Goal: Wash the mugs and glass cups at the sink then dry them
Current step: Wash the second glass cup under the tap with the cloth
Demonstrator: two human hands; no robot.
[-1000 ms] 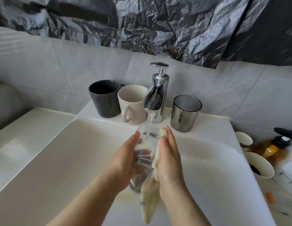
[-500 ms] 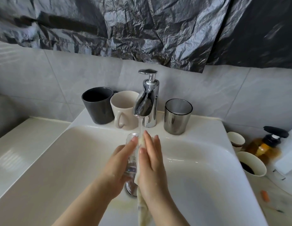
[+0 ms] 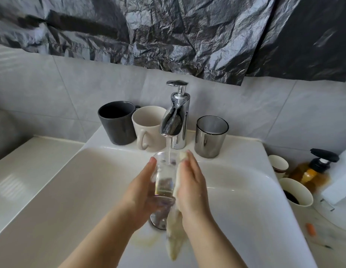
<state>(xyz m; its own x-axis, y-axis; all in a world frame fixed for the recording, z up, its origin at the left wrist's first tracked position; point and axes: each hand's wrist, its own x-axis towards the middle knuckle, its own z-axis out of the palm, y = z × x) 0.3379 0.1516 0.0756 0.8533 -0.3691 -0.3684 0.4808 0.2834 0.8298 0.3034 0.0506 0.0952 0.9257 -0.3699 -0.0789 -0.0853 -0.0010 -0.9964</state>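
Note:
My left hand [image 3: 139, 194] grips a clear glass cup [image 3: 164, 180] upright over the white sink [image 3: 71, 190], right under the running chrome tap [image 3: 177, 120]. Water falls into the cup. My right hand [image 3: 191, 186] presses a wet cream cloth [image 3: 175, 235] flat against the cup's right side, and the cloth's tail hangs down toward the drain. On the ledge behind stand a dark grey mug [image 3: 118, 122], a cream mug [image 3: 147, 128] and a smoky metallic-looking glass cup [image 3: 210, 136].
To the right of the sink stand two cream paper cups [image 3: 278, 165] [image 3: 295, 192], one with dark liquid, and an amber pump bottle [image 3: 315, 171]. A small orange piece [image 3: 311, 229] lies on the counter. A white ledge [image 3: 23, 171] lies to the left; crumpled black plastic covers the wall.
The right hand with the cloth slid up over the cup's rim and back down along its side. The cup has stayed under the running water.

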